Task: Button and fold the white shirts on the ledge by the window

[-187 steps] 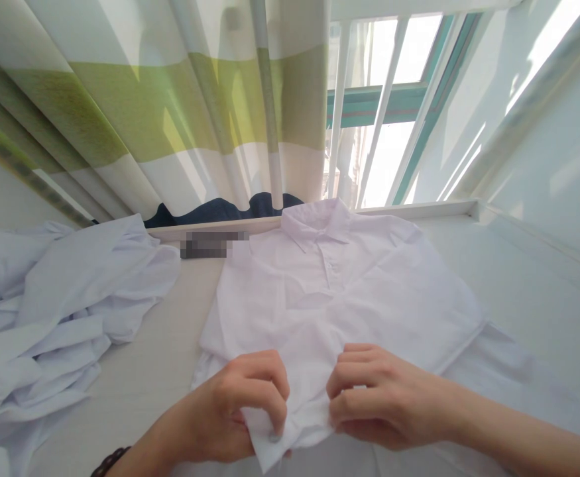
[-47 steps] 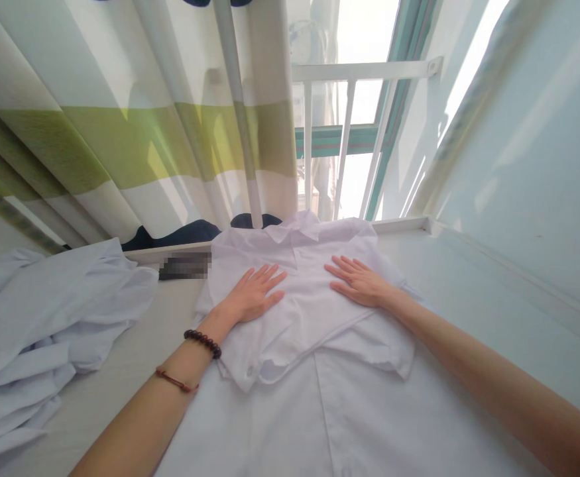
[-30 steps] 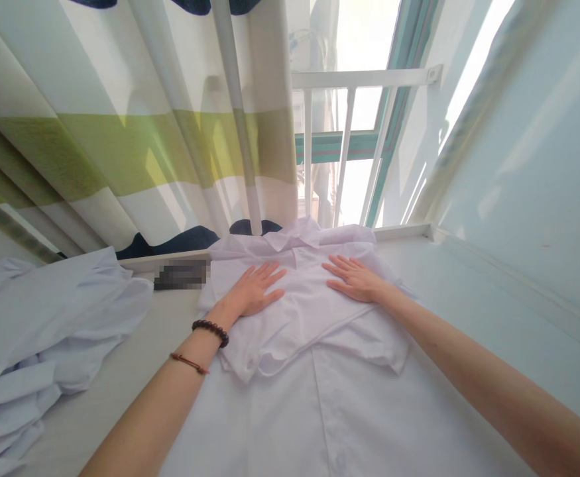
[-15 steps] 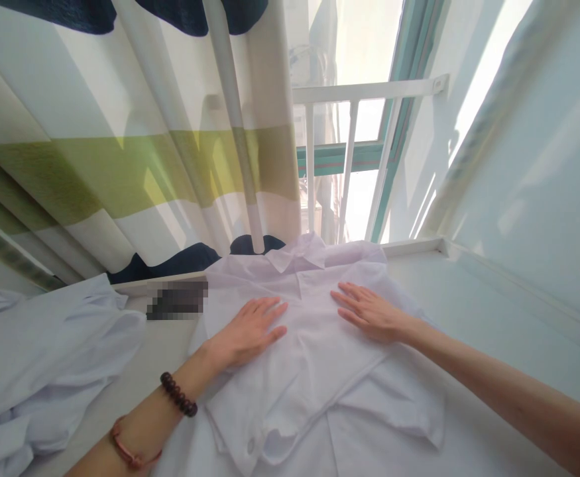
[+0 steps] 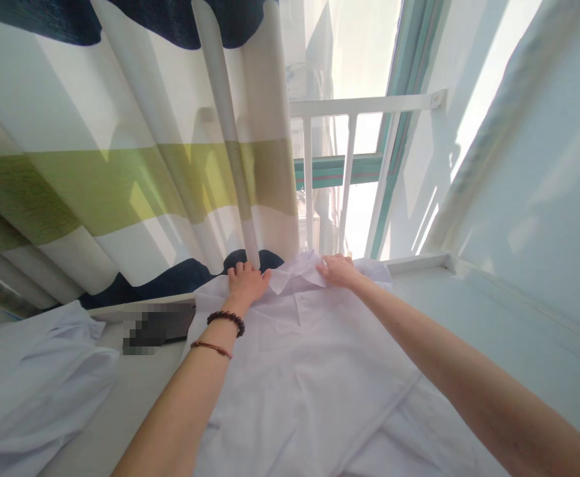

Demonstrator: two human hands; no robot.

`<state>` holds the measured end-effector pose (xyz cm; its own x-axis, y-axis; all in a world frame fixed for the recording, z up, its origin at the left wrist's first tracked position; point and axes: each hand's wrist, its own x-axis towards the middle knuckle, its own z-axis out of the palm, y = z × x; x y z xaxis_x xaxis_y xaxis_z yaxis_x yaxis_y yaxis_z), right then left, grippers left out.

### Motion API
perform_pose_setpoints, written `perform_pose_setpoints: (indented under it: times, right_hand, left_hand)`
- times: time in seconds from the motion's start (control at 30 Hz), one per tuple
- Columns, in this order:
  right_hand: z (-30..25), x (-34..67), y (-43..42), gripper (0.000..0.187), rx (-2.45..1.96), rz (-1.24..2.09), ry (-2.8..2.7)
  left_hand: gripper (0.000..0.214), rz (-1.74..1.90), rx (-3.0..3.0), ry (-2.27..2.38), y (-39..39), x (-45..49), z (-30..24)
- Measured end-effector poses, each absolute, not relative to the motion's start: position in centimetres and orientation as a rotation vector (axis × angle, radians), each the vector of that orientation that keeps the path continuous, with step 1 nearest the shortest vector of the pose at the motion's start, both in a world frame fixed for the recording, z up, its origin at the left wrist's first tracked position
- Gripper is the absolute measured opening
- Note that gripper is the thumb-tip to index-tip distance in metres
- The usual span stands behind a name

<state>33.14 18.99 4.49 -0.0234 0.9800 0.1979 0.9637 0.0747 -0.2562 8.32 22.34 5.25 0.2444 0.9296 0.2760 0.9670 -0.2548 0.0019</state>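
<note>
A white collared shirt [image 5: 309, 371] lies folded on the pale surface, its collar [image 5: 297, 271] at the far edge by the curtain. My left hand [image 5: 246, 281], with two bracelets on its wrist, reaches to the far edge left of the collar, fingers curled over the shoulder fabric. My right hand [image 5: 337, 270] rests just right of the collar, fingers bent and closed on the cloth there. Both arms stretch out over the shirt's body.
A heap of white garments [image 5: 26, 384] lies at the left. A dark flat object [image 5: 163, 323] sits between the heap and the shirt. A striped curtain [image 5: 120, 179] and a white window rail [image 5: 364, 106] stand behind; a pale wall [image 5: 543, 199] rises on the right.
Both hands have slid from lying flat on the shirt's chest up to its far edge beside the collar, and their fingers have closed on the fabric. The view has tilted upward.
</note>
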Motion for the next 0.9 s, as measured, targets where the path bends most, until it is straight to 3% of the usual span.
perform_pose_setpoints:
  times: [0.17, 0.5, 0.63, 0.73, 0.9]
  right_hand:
    - [3.9, 32.8, 19.2, 0.035, -1.817, 0.125, -1.944]
    - [7.3, 32.6, 12.4, 0.059, -1.427, 0.328, -1.578]
    - [8.6, 32.7, 9.9, 0.034, -1.388, 0.412, -1.658]
    - [9.2, 33.0, 9.3, 0.025, -1.404, 0.470, -1.788]
    - [9.7, 33.7, 9.5, 0.024, -1.458, 0.535, -1.915]
  left_hand:
    - [0.052, -0.395, -2.489, -1.787, 22.9, 7.6, 4.3]
    - [0.060, -0.808, -2.656, -1.875, 21.4, 7.5, 6.4]
    - [0.073, -1.241, -2.691, -1.771, 18.0, 7.3, 7.8]
    - [0.059, -1.564, -2.788, -1.699, 15.5, 6.7, 8.3]
    - [0.033, -1.430, -2.981, -1.660, 14.0, 5.6, 8.5]
